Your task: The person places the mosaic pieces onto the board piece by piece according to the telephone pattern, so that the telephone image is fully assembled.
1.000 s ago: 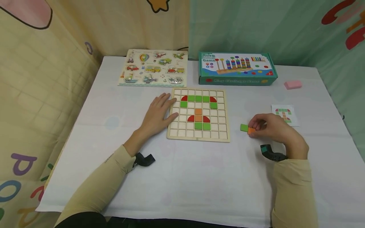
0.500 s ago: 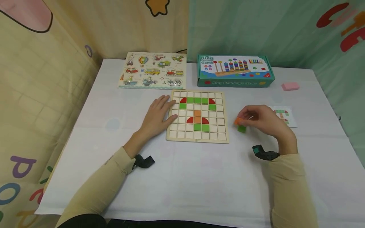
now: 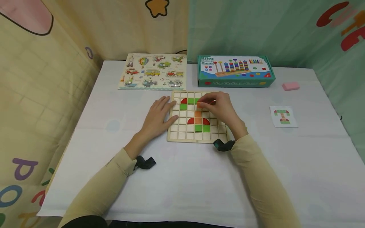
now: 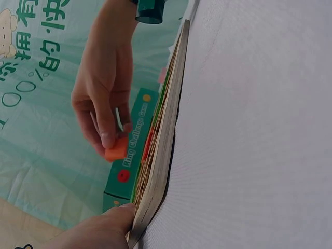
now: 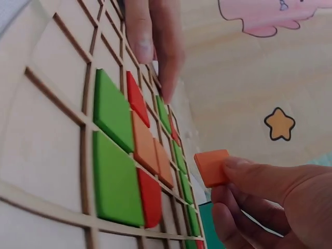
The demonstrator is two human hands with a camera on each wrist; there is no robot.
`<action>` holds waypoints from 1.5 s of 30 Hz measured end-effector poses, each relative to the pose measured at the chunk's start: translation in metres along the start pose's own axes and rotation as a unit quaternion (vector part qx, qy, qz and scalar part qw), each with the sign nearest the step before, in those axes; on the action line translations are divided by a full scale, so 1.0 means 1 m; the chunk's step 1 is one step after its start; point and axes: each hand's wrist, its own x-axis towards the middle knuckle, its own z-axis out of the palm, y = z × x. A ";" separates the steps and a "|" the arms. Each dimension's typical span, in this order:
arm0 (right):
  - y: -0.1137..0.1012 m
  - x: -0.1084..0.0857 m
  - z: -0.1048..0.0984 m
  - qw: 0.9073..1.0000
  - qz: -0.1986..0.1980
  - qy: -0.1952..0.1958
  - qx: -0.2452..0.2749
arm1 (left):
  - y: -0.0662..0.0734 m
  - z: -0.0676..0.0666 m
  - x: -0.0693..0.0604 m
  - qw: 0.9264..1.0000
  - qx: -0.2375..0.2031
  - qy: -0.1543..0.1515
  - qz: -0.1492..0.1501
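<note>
A wooden grid board (image 3: 182, 140) lies mid-table, with green, red and orange tiles set in its cells. My left hand (image 3: 156, 115) rests along the board's left edge, fingers spread, thumb and fingertips on the rim. Between thumb and fingers, my right hand (image 3: 221, 106) pinches an orange square tile (image 5: 210, 167) above the upper part of the board. Below it, two orange tiles (image 5: 145, 142) sit in a column. Beside them are red quarter-round tiles (image 5: 149, 199), with green square tiles (image 5: 116, 179) nearest the front. My right hand covers the upper right cells in the head view.
A pattern card (image 3: 284, 117) lies on the right, with a pink block (image 3: 291, 86) behind it. At the back stand a vehicle picture puzzle (image 3: 152, 72) and a green Ring Challenge Game box (image 3: 236, 71). Curtains (image 3: 245, 28) close off the table's far side.
My right hand has moved left from beside the card to over the board, carrying the orange tile. The green tile that lay right of the board is out of sight. My left hand stays put.
</note>
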 end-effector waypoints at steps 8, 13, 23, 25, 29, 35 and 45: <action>0.013 -0.004 0.025 0.999 -0.002 0.038 -0.013 | 0.002 0.002 -0.001 1.000 0.004 -0.002 0.004; 0.013 -0.005 0.028 0.996 -0.032 0.038 -0.073 | 0.002 0.002 0.001 1.000 0.006 0.001 0.009; 0.011 -0.007 0.027 0.992 -0.054 0.061 -0.098 | 0.003 0.001 0.001 1.000 0.003 -0.003 0.007; 0.010 -0.007 0.026 0.990 -0.063 0.075 -0.098 | 0.002 0.001 0.001 1.000 0.002 -0.002 0.005; 0.012 -0.005 0.025 0.989 -0.076 0.084 -0.091 | 0.001 0.000 0.001 1.000 0.003 -0.003 -0.001; 0.016 -0.002 0.024 0.992 -0.071 0.077 -0.068 | 0.000 0.000 0.001 1.000 0.003 -0.004 -0.006; 0.024 0.001 0.027 0.996 -0.040 0.054 -0.052 | -0.001 0.001 0.001 1.000 0.000 0.006 0.003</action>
